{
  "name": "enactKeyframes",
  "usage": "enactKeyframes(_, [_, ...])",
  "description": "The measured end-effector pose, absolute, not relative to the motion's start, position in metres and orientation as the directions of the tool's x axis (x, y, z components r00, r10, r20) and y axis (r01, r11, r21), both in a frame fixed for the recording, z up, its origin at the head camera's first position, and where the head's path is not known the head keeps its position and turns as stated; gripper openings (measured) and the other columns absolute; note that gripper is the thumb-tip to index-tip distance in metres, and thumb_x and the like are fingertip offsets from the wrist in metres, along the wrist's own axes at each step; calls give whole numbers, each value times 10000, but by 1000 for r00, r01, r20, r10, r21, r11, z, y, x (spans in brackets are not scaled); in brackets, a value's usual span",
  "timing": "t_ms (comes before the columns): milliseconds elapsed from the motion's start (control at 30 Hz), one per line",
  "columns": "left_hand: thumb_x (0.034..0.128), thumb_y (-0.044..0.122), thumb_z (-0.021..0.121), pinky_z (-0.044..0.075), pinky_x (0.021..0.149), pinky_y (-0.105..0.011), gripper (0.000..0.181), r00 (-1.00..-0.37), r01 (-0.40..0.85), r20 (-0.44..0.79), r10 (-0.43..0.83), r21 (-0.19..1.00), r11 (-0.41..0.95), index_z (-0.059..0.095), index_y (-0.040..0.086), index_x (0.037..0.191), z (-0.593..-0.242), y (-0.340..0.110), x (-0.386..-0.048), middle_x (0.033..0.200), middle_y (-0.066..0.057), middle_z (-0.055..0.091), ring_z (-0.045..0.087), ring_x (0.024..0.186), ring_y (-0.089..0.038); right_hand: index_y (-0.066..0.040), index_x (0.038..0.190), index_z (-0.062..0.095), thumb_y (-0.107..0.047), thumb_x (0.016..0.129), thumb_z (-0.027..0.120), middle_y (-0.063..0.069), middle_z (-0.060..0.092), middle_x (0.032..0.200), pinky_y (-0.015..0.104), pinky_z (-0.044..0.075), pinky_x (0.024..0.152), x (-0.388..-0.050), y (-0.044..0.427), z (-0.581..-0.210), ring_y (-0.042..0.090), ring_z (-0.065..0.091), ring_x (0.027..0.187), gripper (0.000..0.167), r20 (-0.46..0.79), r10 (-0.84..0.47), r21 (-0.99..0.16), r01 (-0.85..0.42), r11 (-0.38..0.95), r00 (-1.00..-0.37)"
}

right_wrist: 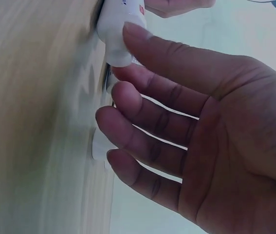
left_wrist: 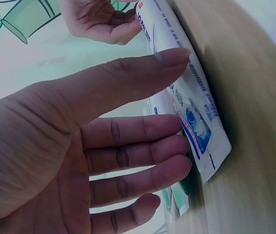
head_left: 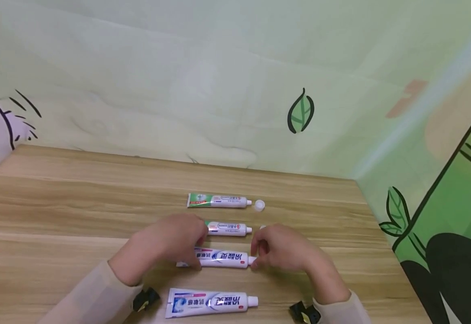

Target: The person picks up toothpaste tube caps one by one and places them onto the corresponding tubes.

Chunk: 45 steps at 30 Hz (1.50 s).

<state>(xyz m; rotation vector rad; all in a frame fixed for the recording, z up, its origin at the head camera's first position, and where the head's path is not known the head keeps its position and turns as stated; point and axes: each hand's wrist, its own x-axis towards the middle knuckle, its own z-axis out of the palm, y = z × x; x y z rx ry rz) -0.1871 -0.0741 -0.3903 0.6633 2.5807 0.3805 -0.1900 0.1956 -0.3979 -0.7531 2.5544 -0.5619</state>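
Note:
My left hand (head_left: 170, 238) holds a white and blue toothpaste tube (head_left: 225, 258) near its flat end, thumb on the near side and fingers on the far side. At the tube's other end, my right hand (head_left: 285, 247) has its thumb and index finger at the white cap (right_wrist: 117, 51), which is on the tube; the other fingers are loosely curled. Just beyond lies a green and white toothpaste tube (head_left: 229, 228), its flat end hidden behind my left hand. A loose white cap (right_wrist: 100, 145) lies behind my right fingers.
Nearest me lies another white and blue toothpaste tube (head_left: 207, 303) with its cap on. Farthest back, an uncapped green and white tube (head_left: 219, 200) has a loose white cap (head_left: 259, 205) beside its nozzle. A printed cloth wall (head_left: 203, 90) borders the wooden table (head_left: 77, 193).

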Motion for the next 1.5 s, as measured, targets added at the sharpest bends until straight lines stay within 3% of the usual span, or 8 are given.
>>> enactKeyframes(367, [752, 345, 931, 501, 750, -335, 344, -772, 412, -338, 538, 378, 829, 682, 156, 894, -391, -75, -189, 839, 54, 614, 560, 774, -143, -239, 858, 727, -238, 837, 861, -110, 587, 708, 263, 458, 643, -190, 197, -398, 64, 538, 670, 136, -257, -593, -484, -430, 762, -763])
enactKeyframes(567, [827, 332, 886, 489, 729, -339, 322, -796, 422, -266, 544, 400, 814, 678, 139, 979, -387, -83, -196, 838, 23, 608, 554, 775, -166, -184, 942, 713, -250, 851, 857, -97, 563, 727, 253, 440, 634, -194, 205, -394, 68, 518, 664, 182, -137, -517, -481, -399, 780, -845])
enactKeyframes(667, [831, 321, 885, 511, 753, -342, 344, -811, 436, -219, 542, 390, 811, 695, 141, 1054, -384, -87, -199, 924, 13, 648, 562, 804, -162, -160, 991, 701, -229, 839, 872, -55, 589, 777, 272, 445, 656, -196, 209, -391, 104, 537, 702, 238, -112, -451, -468, -353, 810, -885])
enactKeyframes(867, [850, 364, 867, 575, 921, -408, 479, -835, 465, -133, 535, 351, 813, 693, 152, 1243, -388, -91, -204, 1209, -35, 688, 650, 1020, -190, -146, 1113, 692, -224, 826, 890, 8, 646, 1036, 361, 512, 802, -199, 212, -391, 203, 624, 946, 357, -104, -362, -435, -285, 854, -926])
enactKeyframes(1033, [856, 395, 855, 523, 1058, -500, 597, -844, 468, -102, 526, 337, 817, 658, 152, 1365, -395, -94, -211, 1415, -93, 630, 613, 1283, -304, -145, 1205, 690, -232, 827, 889, 3, 630, 1169, 408, 536, 856, -202, 210, -397, 227, 641, 1024, 435, -112, -325, -420, -252, 872, -939])
enactKeyframes(1333, [887, 372, 828, 426, 1160, -537, 597, -823, 466, -158, 546, 361, 808, 637, 185, 1421, -413, -96, -218, 1517, -87, 573, 512, 1429, -341, -137, 1251, 707, -202, 841, 853, 22, 626, 1078, 425, 531, 869, -204, 206, -413, 185, 633, 957, 441, -123, -346, -390, -275, 879, -930])
enactKeyframes(1500, [891, 341, 825, 435, 1150, -543, 576, -833, 439, -183, 523, 357, 824, 639, 180, 1412, -416, -94, -216, 1535, -108, 551, 519, 1417, -366, -138, 1234, 717, -172, 864, 827, 21, 612, 1056, 397, 527, 828, -203, 203, -415, 174, 624, 931, 388, -135, -346, -382, -273, 883, -929])
